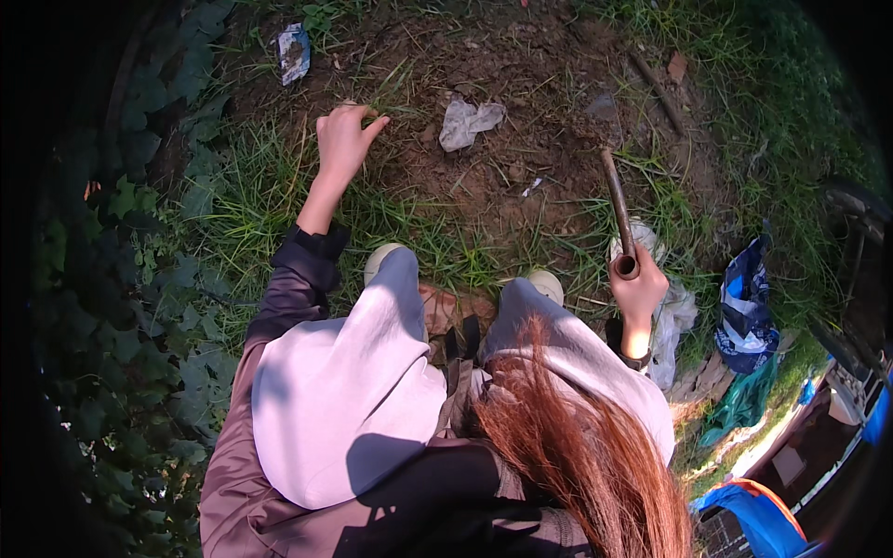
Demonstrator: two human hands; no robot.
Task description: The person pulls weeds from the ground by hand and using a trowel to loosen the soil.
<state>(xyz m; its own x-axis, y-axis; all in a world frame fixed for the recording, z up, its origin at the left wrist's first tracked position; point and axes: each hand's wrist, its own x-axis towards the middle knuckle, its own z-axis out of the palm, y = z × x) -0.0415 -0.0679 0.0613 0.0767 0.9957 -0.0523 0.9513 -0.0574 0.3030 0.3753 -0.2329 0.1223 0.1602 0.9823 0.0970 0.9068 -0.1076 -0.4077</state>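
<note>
My left hand (344,141) reaches out over the weedy soil at the far left of the bare patch. Its fingers curl down around some thin green grass blades (393,91), with the thumb pointing right; the fingertips are partly hidden. On the right, my right hand (640,286) is wrapped round a brown metal pipe handle (617,200) with a hollow round end. The handle slants away toward the dirt, and whatever is at its far end is hard to make out. Between the hands lies a crumpled whitish plastic scrap (470,123) on the brown soil (507,191).
A blue and white wrapper (293,53) lies at the far left. Beyond the pipe is a stick (657,91). White plastic (674,325), a blue patterned bag (746,312) and green plastic (741,400) sit to the right. Leafy vines (139,307) border the left side.
</note>
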